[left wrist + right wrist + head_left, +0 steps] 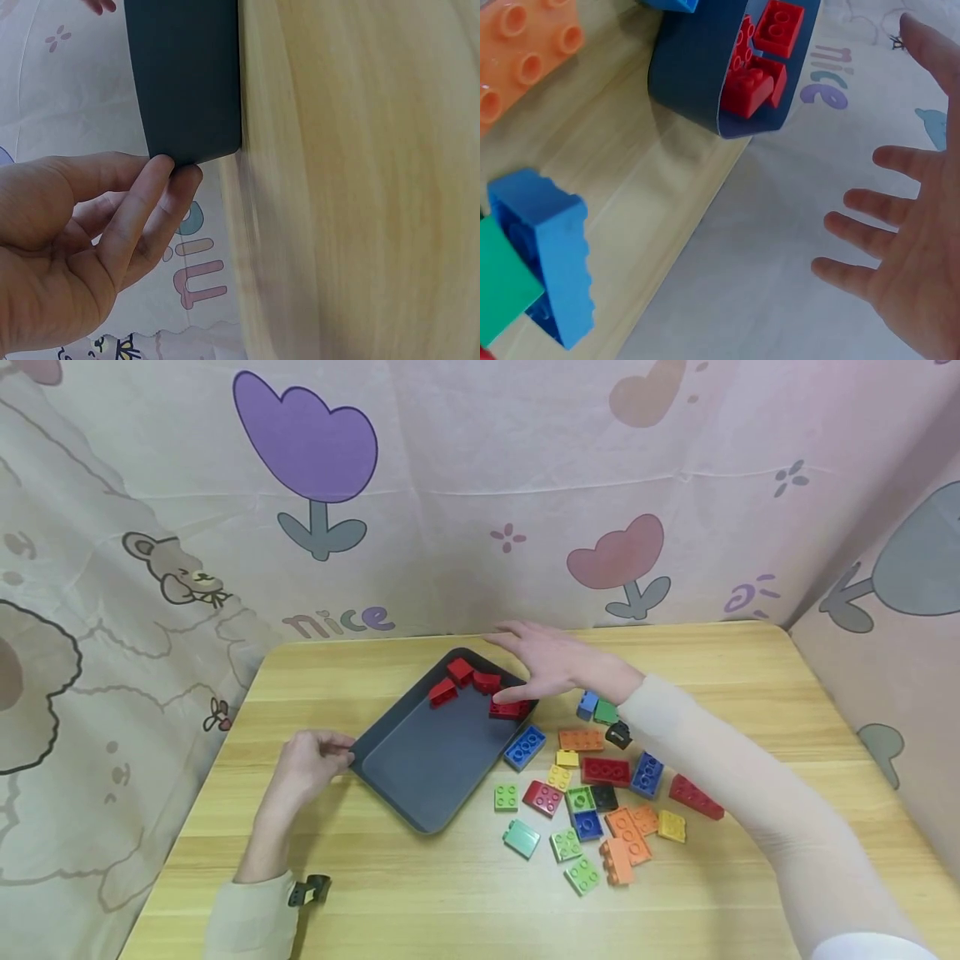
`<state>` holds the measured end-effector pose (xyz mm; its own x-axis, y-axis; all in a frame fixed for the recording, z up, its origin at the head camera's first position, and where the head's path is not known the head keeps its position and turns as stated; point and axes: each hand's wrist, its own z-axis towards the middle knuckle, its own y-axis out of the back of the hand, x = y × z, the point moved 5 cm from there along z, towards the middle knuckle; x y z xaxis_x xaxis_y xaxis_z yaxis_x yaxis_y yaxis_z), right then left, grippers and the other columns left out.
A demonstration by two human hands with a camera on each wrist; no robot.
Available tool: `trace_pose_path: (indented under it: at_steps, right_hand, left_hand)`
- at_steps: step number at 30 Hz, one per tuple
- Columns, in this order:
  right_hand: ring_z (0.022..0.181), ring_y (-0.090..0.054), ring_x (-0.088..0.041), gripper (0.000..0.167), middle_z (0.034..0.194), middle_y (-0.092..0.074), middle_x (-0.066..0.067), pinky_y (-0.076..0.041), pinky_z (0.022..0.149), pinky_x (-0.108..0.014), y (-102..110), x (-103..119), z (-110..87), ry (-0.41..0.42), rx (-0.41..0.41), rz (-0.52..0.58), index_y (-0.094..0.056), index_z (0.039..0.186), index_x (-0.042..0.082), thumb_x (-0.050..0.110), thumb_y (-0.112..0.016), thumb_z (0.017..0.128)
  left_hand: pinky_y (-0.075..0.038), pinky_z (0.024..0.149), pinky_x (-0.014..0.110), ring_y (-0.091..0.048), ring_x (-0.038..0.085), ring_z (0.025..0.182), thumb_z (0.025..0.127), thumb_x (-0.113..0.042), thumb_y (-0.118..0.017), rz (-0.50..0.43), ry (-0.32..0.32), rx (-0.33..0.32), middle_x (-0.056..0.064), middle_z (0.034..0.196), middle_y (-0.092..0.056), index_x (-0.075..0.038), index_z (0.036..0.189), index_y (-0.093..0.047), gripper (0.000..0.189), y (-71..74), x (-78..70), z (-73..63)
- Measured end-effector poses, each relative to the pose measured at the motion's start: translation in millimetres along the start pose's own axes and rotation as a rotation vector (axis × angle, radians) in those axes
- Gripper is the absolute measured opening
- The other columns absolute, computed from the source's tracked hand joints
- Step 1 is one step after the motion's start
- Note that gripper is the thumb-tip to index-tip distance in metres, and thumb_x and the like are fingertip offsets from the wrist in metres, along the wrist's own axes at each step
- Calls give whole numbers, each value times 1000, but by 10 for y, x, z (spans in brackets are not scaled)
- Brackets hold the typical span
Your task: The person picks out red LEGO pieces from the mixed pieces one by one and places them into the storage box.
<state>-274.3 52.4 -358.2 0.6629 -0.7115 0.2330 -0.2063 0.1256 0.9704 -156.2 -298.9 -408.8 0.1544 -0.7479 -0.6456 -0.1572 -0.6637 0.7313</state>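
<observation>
A dark grey tray [427,760] lies at an angle on the wooden table, with several red toy bricks [442,692] gathered at its far end. My left hand [311,768] pinches the tray's left corner between thumb and fingers; the left wrist view shows this hand [112,217] at the tray's dark wall [187,75]. Over the far right corner of the tray hovers my right hand [547,660], its fingers spread and nothing in them. In the right wrist view the same hand [907,232] is apart from the red bricks [746,90].
Right of the tray lie several loose bricks: a blue brick [525,747] close to its wall, an orange brick [581,740], a dark red brick [606,772], a light green brick [506,797] and a teal brick [521,838]. A patterned cloth [450,568] hangs behind the table.
</observation>
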Motion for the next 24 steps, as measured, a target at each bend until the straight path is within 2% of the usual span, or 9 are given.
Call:
trace_pose_path:
  at_steps: [7, 19, 24]
  right_hand:
    - [159, -32, -41, 107, 175, -24, -14, -33, 125, -63, 39, -116, -173, -25, -17, 58, -25, 169, 22, 71, -72, 86]
    - [155, -39, -43, 111, 173, -29, -18, -40, 121, -64, 49, -423, -582, -115, -16, 31, -30, 167, 17, 74, -75, 83]
    - [152, -42, -45, 111, 171, -33, -20, -42, 118, -66, 9, -567, -743, -169, -4, 42, -31, 166, 14, 68, -80, 82]
  left_hand:
    - [-55, 68, 28, -75, 19, 83, 96, -2, -71, 9, -2, -6, 23, 103, -78, 7, 117, -74, 23, -1, -1, 2]
    - [-56, 70, 28, -74, 19, 83, 95, -3, -71, 28, -15, -24, 21, 101, -78, 6, 114, -76, 21, -10, 14, 13]
    - [-56, 70, 28, -74, 18, 83, 95, -2, -71, 23, -8, -22, 21, 102, -78, 6, 115, -75, 22, -9, 12, 9]
